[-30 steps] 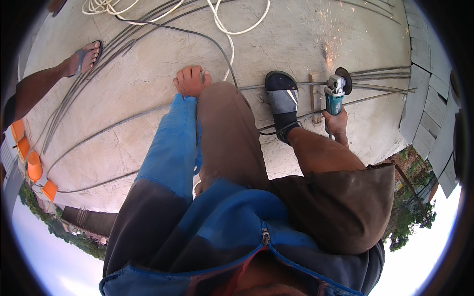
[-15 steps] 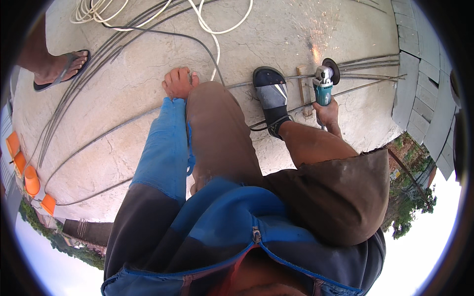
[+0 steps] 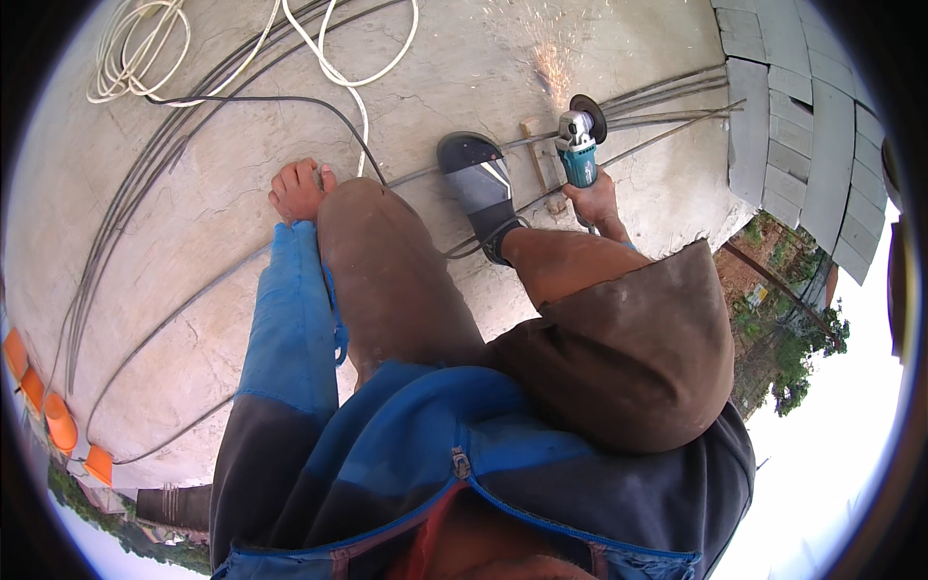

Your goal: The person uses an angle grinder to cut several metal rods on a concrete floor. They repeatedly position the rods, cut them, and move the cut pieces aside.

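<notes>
My right hand (image 3: pixel 594 200) is wrapped round the body of a teal and silver angle grinder (image 3: pixel 578 159). Its dark disc (image 3: pixel 588 117) meets a thin metal rod (image 3: pixel 522 144) close to the ground, and orange sparks (image 3: pixel 553 77) fly away toward the far side. Beside my bent knee, my left hand (image 3: pixel 300 190) is closed with curled fingers; what they hold, if anything, is hidden. The rod runs near my left wrist and behind the knee. My sandalled foot (image 3: pixel 474 184) is planted by the rod, next to a small piece of wood (image 3: pixel 535 159).
Several long dark rods (image 3: pixel 126 208) curve across the concrete on the left. A coiled white hose or cable (image 3: pixel 145 48) lies at the far left. Orange objects (image 3: pixel 60 423) stand at the left edge. Grey sheets or boards (image 3: pixel 788 145) border the right, beyond more rods (image 3: pixel 667 94).
The whole view has shifted, so my hands, foot and the grinder appear farther left. The other person's sandalled foot at the left is out of view. Sparks continue from the grinder.
</notes>
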Action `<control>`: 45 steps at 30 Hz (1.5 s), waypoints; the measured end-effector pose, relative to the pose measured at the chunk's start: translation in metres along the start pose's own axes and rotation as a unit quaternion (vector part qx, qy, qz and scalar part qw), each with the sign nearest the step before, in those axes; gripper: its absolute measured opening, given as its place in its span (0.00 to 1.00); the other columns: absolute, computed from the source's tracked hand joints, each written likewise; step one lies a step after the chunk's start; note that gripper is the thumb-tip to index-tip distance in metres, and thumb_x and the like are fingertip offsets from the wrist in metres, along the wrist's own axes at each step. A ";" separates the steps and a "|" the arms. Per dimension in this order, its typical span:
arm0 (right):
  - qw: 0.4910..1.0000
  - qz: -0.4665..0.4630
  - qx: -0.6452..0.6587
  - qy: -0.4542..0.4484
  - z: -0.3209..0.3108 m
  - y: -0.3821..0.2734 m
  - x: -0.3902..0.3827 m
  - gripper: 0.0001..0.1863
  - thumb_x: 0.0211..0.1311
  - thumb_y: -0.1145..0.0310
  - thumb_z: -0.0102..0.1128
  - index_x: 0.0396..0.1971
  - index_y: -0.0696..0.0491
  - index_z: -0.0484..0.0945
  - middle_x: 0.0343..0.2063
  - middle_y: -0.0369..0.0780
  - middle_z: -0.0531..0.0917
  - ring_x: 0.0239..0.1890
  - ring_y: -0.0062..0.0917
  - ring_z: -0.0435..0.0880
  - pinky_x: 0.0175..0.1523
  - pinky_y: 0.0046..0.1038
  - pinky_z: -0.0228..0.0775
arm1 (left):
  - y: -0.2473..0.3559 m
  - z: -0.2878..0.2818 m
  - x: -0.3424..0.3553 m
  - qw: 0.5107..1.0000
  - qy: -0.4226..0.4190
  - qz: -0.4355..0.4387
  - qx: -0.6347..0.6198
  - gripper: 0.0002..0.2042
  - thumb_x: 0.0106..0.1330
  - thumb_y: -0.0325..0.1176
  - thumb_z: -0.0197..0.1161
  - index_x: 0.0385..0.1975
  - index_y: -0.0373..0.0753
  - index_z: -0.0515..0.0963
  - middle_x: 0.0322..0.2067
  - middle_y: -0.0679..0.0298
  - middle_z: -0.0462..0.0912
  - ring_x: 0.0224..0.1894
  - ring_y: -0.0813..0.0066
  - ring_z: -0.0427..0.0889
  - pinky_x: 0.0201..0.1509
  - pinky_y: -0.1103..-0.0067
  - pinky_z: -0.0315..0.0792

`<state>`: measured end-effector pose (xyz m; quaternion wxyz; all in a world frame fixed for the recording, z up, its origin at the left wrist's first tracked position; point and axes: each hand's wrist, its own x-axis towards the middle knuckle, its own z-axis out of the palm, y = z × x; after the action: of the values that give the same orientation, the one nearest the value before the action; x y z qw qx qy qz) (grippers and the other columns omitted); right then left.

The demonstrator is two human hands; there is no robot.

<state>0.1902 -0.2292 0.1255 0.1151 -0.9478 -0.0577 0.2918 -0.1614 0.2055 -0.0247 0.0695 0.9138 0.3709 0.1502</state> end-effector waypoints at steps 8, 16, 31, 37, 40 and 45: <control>1.000 -0.005 -0.002 0.005 0.004 0.011 0.002 0.33 0.48 0.56 0.78 0.52 0.62 0.85 0.46 0.56 0.91 0.52 0.49 0.92 0.60 0.44 0.82 | 0.004 0.000 -0.001 1.000 -0.007 -0.005 -0.015 0.13 0.65 0.50 0.72 0.44 0.55 0.84 0.50 0.68 0.81 0.57 0.56 0.79 0.56 0.51 0.72; 1.000 -0.022 0.001 0.017 0.004 0.011 0.004 0.30 0.47 0.58 0.77 0.49 0.62 0.85 0.41 0.52 0.92 0.46 0.44 0.93 0.56 0.42 0.83 | 0.005 -0.001 0.000 0.999 -0.018 -0.018 -0.029 0.13 0.65 0.50 0.72 0.45 0.55 0.85 0.49 0.68 0.82 0.58 0.57 0.78 0.57 0.52 0.72; 0.999 -0.037 0.014 0.016 0.003 0.005 0.004 0.28 0.49 0.59 0.76 0.47 0.63 0.85 0.39 0.52 0.92 0.43 0.42 0.92 0.53 0.42 0.83 | 0.009 -0.005 0.001 0.999 0.007 -0.027 -0.030 0.13 0.63 0.49 0.73 0.42 0.54 0.84 0.49 0.67 0.82 0.57 0.56 0.78 0.57 0.52 0.71; 0.999 -0.037 0.019 0.004 0.001 0.003 0.002 0.30 0.48 0.60 0.78 0.49 0.64 0.85 0.40 0.50 0.92 0.44 0.40 0.92 0.54 0.41 0.83 | 0.010 -0.007 0.000 0.999 0.011 -0.025 -0.032 0.12 0.64 0.48 0.72 0.42 0.53 0.84 0.49 0.68 0.82 0.57 0.56 0.78 0.58 0.51 0.70; 0.999 -0.040 0.016 0.005 0.000 0.001 0.001 0.29 0.48 0.60 0.77 0.48 0.63 0.85 0.39 0.50 0.92 0.43 0.39 0.92 0.53 0.41 0.83 | 0.010 -0.008 0.001 0.999 0.009 -0.023 -0.045 0.12 0.64 0.48 0.72 0.43 0.53 0.84 0.49 0.67 0.82 0.57 0.56 0.78 0.58 0.51 0.71; 0.999 -0.043 0.001 0.012 0.002 0.007 0.006 0.29 0.48 0.59 0.77 0.48 0.62 0.85 0.39 0.50 0.92 0.43 0.40 0.92 0.53 0.41 0.83 | 0.009 -0.009 0.000 0.999 -0.004 -0.021 -0.041 0.13 0.64 0.48 0.72 0.44 0.53 0.84 0.50 0.67 0.81 0.57 0.56 0.78 0.59 0.51 0.70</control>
<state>0.1941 -0.2343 0.1193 0.1295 -0.9478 -0.0962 0.2749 -0.1579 0.1992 -0.0144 0.1118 0.9027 0.3834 0.1600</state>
